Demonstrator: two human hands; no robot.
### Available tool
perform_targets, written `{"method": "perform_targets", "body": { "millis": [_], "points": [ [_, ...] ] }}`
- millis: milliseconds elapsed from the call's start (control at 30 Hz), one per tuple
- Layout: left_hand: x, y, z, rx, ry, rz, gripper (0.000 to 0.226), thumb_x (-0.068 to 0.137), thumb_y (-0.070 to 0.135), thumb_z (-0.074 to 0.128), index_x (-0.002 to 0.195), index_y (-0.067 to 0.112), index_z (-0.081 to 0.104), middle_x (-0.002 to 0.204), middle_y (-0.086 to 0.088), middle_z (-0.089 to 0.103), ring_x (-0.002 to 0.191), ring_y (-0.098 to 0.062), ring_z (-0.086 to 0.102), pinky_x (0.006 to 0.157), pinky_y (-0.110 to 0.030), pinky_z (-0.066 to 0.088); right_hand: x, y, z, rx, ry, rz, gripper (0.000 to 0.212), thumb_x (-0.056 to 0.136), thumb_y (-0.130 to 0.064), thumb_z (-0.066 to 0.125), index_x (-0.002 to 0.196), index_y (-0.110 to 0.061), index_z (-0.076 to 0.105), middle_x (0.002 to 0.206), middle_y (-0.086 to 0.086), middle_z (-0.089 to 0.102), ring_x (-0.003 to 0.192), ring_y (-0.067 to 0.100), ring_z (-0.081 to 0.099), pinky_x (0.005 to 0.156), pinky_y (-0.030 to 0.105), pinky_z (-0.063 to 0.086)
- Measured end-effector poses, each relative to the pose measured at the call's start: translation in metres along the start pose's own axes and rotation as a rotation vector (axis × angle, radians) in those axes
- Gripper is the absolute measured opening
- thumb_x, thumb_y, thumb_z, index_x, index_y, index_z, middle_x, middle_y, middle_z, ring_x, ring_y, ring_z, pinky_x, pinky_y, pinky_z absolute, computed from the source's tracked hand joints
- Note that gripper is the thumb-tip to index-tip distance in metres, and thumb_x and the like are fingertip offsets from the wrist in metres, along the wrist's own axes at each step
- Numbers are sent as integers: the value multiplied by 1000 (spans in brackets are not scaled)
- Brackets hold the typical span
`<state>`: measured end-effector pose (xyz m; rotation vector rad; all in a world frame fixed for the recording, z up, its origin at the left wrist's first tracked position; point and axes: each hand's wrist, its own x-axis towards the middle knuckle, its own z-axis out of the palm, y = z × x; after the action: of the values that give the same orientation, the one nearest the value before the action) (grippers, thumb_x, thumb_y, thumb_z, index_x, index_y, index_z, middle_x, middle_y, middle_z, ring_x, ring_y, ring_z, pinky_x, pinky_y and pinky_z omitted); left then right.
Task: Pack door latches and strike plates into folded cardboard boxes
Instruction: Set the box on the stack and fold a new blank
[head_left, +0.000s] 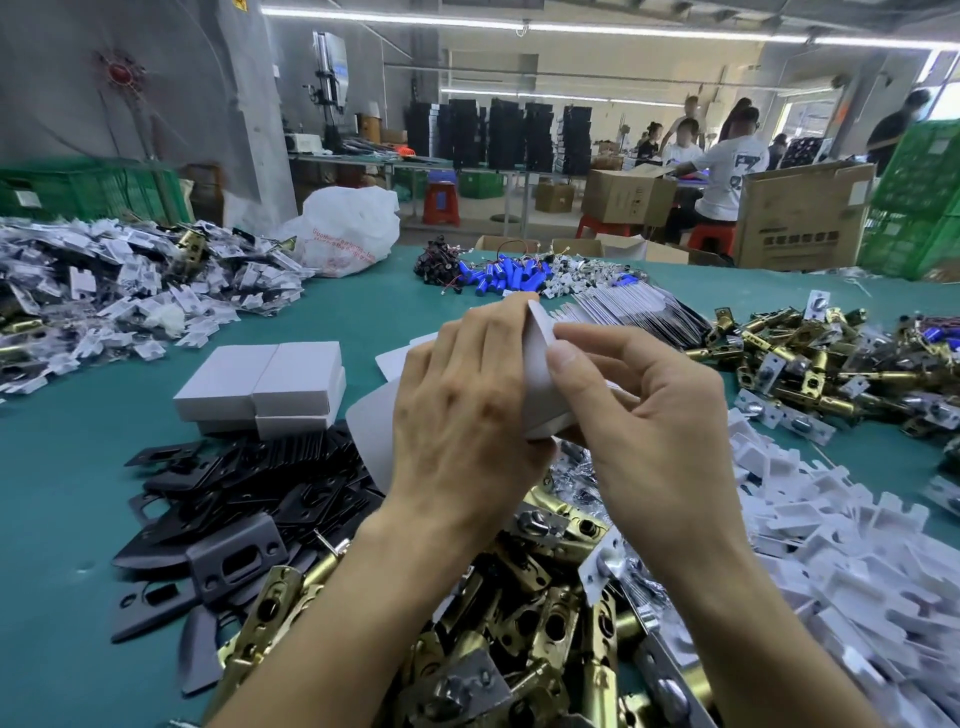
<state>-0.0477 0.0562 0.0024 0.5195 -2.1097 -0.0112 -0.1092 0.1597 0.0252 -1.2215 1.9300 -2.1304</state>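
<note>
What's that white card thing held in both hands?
A thin white cardboard box blank, plain and matte, partly folded, a rounded flap standing up at its top. It is held above the heap of brass door latches. The left hand grips its left side; the right hand pinches the flap between thumb and forefinger. Its inside is hidden.

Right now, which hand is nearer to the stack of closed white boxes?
Left. The left hand is to the right of the white boxes in the picture; the right hand is farther right, beyond the left one. Both hold a white card.
</note>
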Motion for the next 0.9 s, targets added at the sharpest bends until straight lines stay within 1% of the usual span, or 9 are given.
{"method": "perform_targets", "body": {
  "millis": [100,167,267,400,500,633,733,833,900],
  "points": [
    [-1,1,1,39,0,-15,87,56,28,87,133,8,52,115,-9,63,102,-33,60,82,-39,40,2,2,-2,43,-15,37,10,91,-16,68,100,-20,72,88,2,76,81,16,73,77,47,60],
    [-2,3,-1,62,5,-54,85,59,35,82,136,16,50,117,-5,62,101,-31,59,80,-40,39,3,3,-3,70,-10,53,10,93,-14,67,99,-22,70,88,2,76,82,18,73,76,51,60],
    [-3,5,-3,82,-1,-87,90,61,44,79,141,28,41,117,-1,59,101,-28,58,82,-43,39,4,5,-6,105,24,75,13,93,-11,65,91,-23,69,83,2,76,77,18,74,69,51,61],
    [-3,8,-4,113,-19,-94,95,59,39,79,144,17,44,115,-2,61,98,-28,58,81,-43,38,5,7,-7,106,63,72,24,88,-10,72,70,-24,64,74,6,73,72,28,71,60,50,61],
    [-3,7,-4,179,-21,-68,94,54,34,82,139,13,48,112,-4,61,96,-29,57,80,-42,39,5,8,-8,84,91,69,28,85,-9,74,64,-22,61,69,7,71,70,28,71,57,49,61],
    [-4,8,-4,209,-13,-29,92,52,29,85,135,12,50,110,-6,60,95,-31,57,79,-44,41,5,8,-8,23,135,32,24,83,-9,75,64,-17,64,69,2,71,72,27,70,66,52,59],
    [-3,9,-5,196,-14,-57,91,53,28,84,135,11,47,110,-7,59,96,-32,56,79,-45,41,3,2,-5,-3,131,-45,18,86,-12,75,70,-16,69,70,-2,71,67,19,70,65,49,59],
    [-1,6,-8,141,-46,-137,93,59,31,83,138,12,39,114,-8,55,99,-32,53,80,-45,40,2,-4,-3,103,5,-45,15,91,-10,69,78,-15,75,78,-4,76,70,9,71,70,41,61],
    [1,5,-10,84,-60,-191,91,62,35,80,139,14,36,115,-6,51,101,-30,50,81,-45,38,3,-5,-6,195,-101,8,17,90,-3,65,91,-16,76,94,-2,78,87,9,73,84,33,60]
  ]
}}
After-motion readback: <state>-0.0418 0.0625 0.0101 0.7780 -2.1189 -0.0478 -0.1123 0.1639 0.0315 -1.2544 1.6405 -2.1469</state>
